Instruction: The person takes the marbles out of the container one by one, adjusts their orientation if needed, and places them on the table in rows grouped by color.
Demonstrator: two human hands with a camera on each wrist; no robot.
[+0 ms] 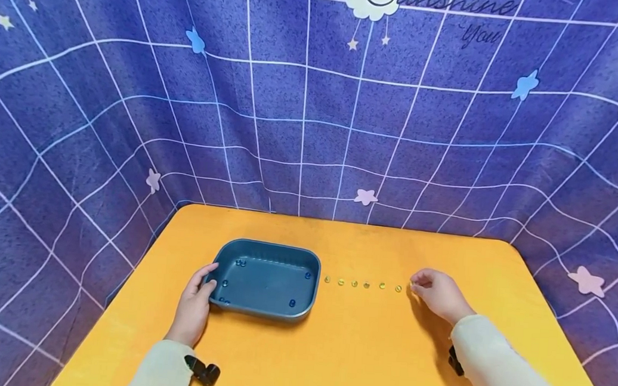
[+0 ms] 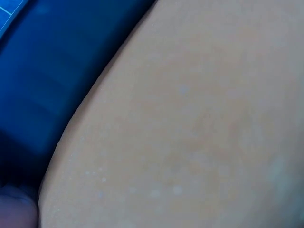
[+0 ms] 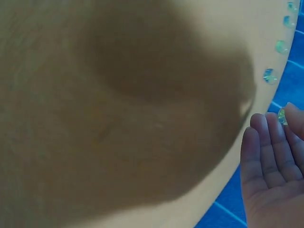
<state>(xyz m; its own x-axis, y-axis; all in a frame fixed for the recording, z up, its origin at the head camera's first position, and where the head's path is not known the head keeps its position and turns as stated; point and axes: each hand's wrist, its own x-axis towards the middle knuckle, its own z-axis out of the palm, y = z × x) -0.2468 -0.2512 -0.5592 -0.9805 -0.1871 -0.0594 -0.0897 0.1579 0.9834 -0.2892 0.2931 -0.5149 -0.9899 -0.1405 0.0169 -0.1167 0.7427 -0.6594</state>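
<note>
My left hand grips the left rim of a dark blue rectangular tray, thumb over the edge. Inside the tray lie several small clear marbles, scattered near its walls. A row of several more marbles, yellowish against the table, runs rightward from the tray's right side. At the right end of that row, my right hand pinches one marble between thumb and fingertip. The left wrist view shows mostly table, with the tray's outer wall and a bit of a finger.
The yellow table has rounded far corners. Behind and beside it hangs a purple-blue curtain with white grid lines, stars and clouds. A black strap device sits on the left wrist, another on the right.
</note>
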